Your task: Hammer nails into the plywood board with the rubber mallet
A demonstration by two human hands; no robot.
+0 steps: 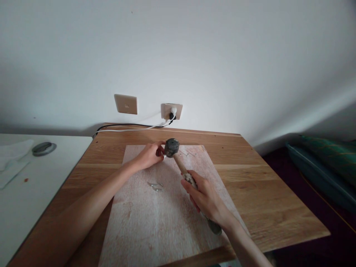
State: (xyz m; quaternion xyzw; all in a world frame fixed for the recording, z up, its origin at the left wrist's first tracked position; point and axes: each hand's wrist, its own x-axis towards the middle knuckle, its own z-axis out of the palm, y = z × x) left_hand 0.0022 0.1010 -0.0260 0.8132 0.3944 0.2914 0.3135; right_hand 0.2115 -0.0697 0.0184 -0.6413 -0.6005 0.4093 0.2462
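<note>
My right hand (204, 193) is closed around the handle of a mallet (180, 164) with a dark round head and a worn wooden handle. The mallet's head is just right of my left hand (150, 154), over the far part of a whitish wooden board (155, 222). The fingers of my left hand are pinched together close to the board. What they hold is mostly hidden; a small whitish bit shows by the fingertips. Several thin shiny metal pieces (156, 186) lie on the board nearer to me. More thin bent metal pieces (190, 153) show right of the mallet's head.
Under the board is a brown wooden tabletop (250, 185). To the left, a white table (33, 207) bears a grey oval object (43, 148) and white sheets (13, 159). Cables (130, 127) run along the wall to a socket (178, 110). Dark cushions (319, 167) are at the right.
</note>
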